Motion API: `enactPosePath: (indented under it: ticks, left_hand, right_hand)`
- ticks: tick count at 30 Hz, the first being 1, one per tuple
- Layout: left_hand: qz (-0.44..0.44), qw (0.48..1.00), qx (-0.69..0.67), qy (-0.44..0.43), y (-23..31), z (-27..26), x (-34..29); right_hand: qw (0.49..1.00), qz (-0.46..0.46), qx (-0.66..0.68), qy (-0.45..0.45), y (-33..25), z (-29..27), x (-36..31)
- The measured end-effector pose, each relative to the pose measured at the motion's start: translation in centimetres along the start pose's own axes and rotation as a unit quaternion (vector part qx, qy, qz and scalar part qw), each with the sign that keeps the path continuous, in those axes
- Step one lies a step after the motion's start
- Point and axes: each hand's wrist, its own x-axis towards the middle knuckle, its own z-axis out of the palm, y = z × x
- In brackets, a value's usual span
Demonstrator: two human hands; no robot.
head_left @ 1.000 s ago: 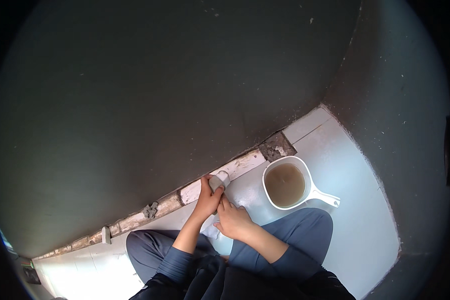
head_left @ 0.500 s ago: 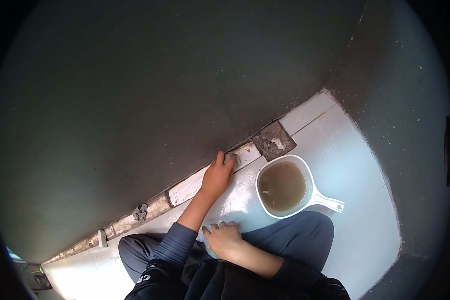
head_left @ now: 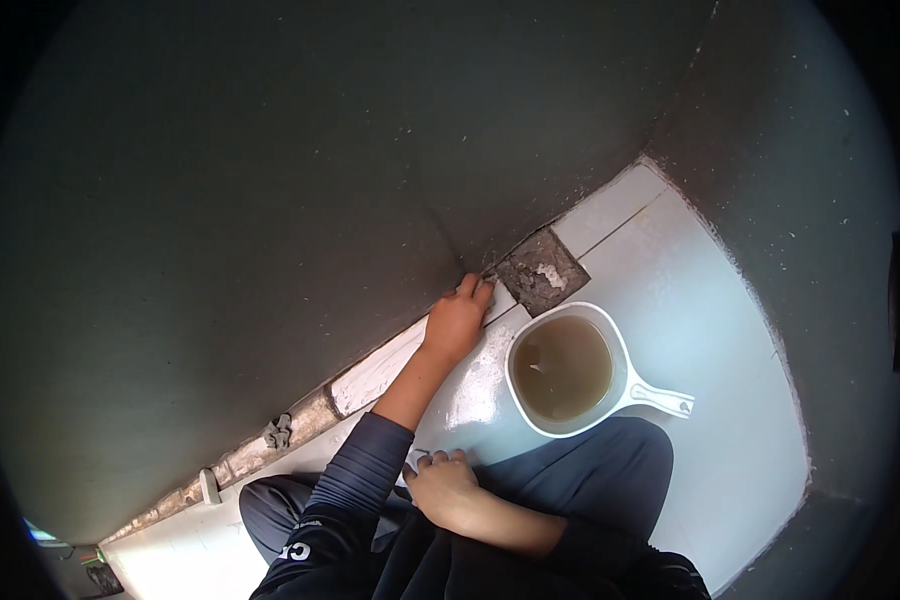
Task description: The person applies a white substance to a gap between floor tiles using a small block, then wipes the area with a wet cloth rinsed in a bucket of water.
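My left hand (head_left: 457, 318) presses at the upper end of a narrow white tile strip (head_left: 382, 370) along the foot of the wall. Its fingers close over a small greyish wad, almost hidden now. In my lap my right hand (head_left: 445, 490) is closed, fingers curled over a pale thing mostly hidden beneath it. By my knee stands a white, square-cornered dipper (head_left: 620, 345) with a handle, holding murky brown water (head_left: 565, 370). Just beyond it, a square gap with rough dark mortar (head_left: 542, 272) breaks the tile row.
The dark wall (head_left: 220, 200) rises along the strip and meets another wall (head_left: 820, 250) at the right. Down the bare, rough edge on the left lie a crumpled grey rag (head_left: 278, 431) and a small pale block (head_left: 209, 487). Pale floor tiles (head_left: 715, 440) spread around me.
My left hand has slid up and right along the strip, closer to the mortar gap, with the wad in it. My right hand has barely moved.
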Motion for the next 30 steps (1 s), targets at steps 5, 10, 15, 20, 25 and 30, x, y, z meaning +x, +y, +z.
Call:
enactPosePath:
  ticks: [5, 10, 15, 20, 25, 30]
  left_hand:
    - [-0.010, 1.000, -0.001, -0.004, -0.3, -0.6, -3.1]
    - [0.016, 0.999, -0.025, 0.014, -0.4, -0.7, -3.5]
    - [0.052, 0.998, -0.004, 0.024, -0.4, -0.1, -0.5]
    - [0.041, 0.999, -0.031, -0.004, -0.4, -0.3, -2.1]
    - [0.051, 0.998, -0.040, -0.008, 0.0, 0.1, -0.6]
    - [0.041, 0.999, -0.005, -0.005, 0.9, 0.7, 2.1]
  right_hand:
    - [1.000, 0.014, -0.001, 0.004, 0.5, 0.5, 0.0]
    - [1.000, 0.021, -0.007, 0.004, 0.2, 0.3, 0.2]
    - [1.000, -0.007, 0.006, -0.021, -0.1, 0.8, 0.8]
    - [0.999, 0.020, 0.007, -0.032, 0.4, 0.7, 0.6]
    - [1.000, 0.008, 0.004, -0.021, -0.1, 0.5, 0.7]
    - [0.999, 0.005, 0.025, -0.020, 0.3, 0.8, 0.6]
